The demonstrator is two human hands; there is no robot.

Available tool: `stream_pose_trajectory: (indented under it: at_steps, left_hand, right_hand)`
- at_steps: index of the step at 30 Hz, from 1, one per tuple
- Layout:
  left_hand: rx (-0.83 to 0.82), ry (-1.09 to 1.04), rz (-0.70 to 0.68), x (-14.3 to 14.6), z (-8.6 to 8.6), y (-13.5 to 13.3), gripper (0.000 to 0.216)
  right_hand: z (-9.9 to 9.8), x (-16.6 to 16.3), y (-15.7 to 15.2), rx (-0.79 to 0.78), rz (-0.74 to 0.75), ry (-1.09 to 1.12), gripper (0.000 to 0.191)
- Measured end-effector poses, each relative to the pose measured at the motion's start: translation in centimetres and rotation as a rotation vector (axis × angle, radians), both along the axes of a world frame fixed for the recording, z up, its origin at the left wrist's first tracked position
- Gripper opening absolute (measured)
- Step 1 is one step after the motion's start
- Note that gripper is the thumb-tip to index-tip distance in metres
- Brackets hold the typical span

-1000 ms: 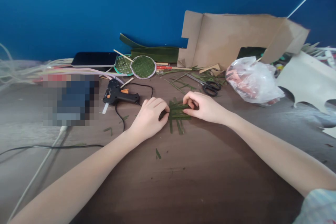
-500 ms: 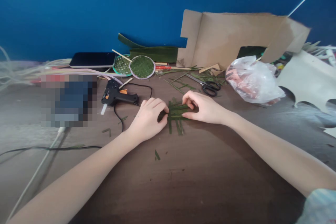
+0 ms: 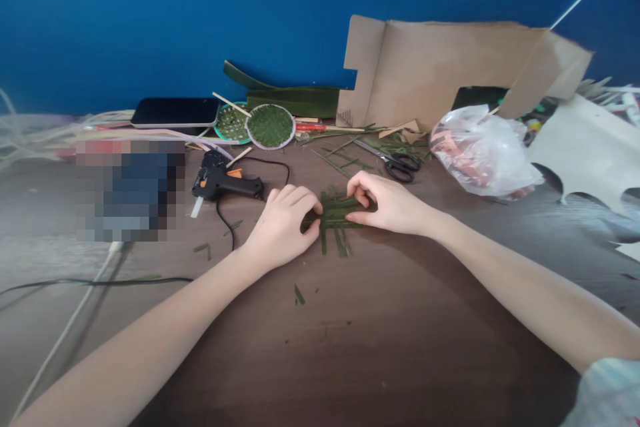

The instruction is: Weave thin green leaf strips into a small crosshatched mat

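A small mat of crossed green leaf strips (image 3: 336,215) lies on the brown table between my hands, its loose ends sticking out toward me. My left hand (image 3: 287,223) curls at its left edge, thumb and fingertips closed on the strips there. From the right, my right hand (image 3: 387,203) grips the other side, thumb on the lower strips and bent fingers at the upper ones. The strip ends inside both grips are partly hidden by my fingers.
Left of my hands lies a black glue gun (image 3: 227,180) with its cord. Scissors (image 3: 397,163), leaf scraps, two round woven discs (image 3: 271,127), a phone (image 3: 175,112), a plastic bag (image 3: 485,153) and a cardboard piece (image 3: 440,67) line the back.
Almost nothing differs. Both hands keep their places on the leaf strips, and the view has shifted very slightly.
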State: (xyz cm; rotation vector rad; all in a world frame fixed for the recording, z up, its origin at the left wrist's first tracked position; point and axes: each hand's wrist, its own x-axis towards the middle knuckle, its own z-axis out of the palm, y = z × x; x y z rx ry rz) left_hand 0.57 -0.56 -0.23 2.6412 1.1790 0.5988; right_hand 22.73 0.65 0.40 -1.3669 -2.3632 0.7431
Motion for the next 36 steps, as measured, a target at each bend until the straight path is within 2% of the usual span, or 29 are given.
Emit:
stream_pose_trajectory:
  at_steps: [12,16,19,22,24,27,36]
  left_hand:
    - [0.137,-0.027,-0.203,-0.4,-0.7,0.3,0.024]
    - [0.141,-0.04,-0.21,-0.4,-0.8,0.3,0.025]
    - [0.12,-0.047,-0.216,-0.4,-0.7,0.4,0.025]
    - [0.077,-0.043,-0.216,-0.4,-0.7,0.5,0.025]
    - [0.058,-0.051,-0.207,-0.4,-0.7,0.5,0.025]
    - [0.041,-0.057,-0.194,-0.4,-0.6,0.5,0.025]
    - [0.012,-0.08,-0.175,-0.4,-0.4,0.4,0.023]
  right_hand:
    - [0.2,0.0,0.0,-0.028,0.002,0.031,0.03]
    - [0.7,0.3,-0.1,0.084,0.008,0.083,0.024]
    - [1.3,0.2,-0.4,0.187,0.131,0.073,0.019]
    - [1.9,-0.3,-0.9,0.129,0.298,0.003,0.025]
    - [2.0,-0.7,-1.2,0.081,0.351,-0.044,0.033]
    - [1.8,-1.2,-1.5,0.054,0.366,-0.08,0.035]
    - [1.9,-0.8,-1.3,0.025,0.419,-0.031,0.013]
